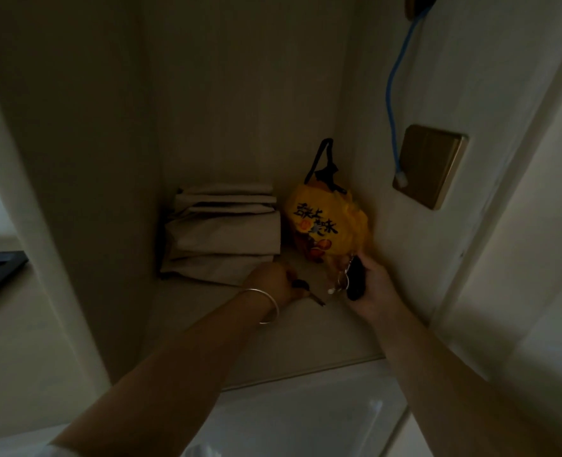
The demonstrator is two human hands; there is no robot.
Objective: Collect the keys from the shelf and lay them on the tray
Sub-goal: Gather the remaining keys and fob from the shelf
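Both forearms reach onto the dim shelf [273,341], where a dark fob with rings [353,282] is gripped by the right hand [368,291] and a small key [306,290] is seemingly pinched by the left hand [269,283]; it could be dropped if barely held.

Pale matt shelf board [273,344], smooth, laminate-like. Folded beige cloth stack [223,232] at frame centre: soft, matt. Yellow snack bag [329,222]: crinkled glossy plastic film. Thin bangle [266,305] on left wrist: polished metal. Brass-toned wall plate [429,166], right of frame: brushed metallic sheen. Blue cable [392,94]: smooth plastic.
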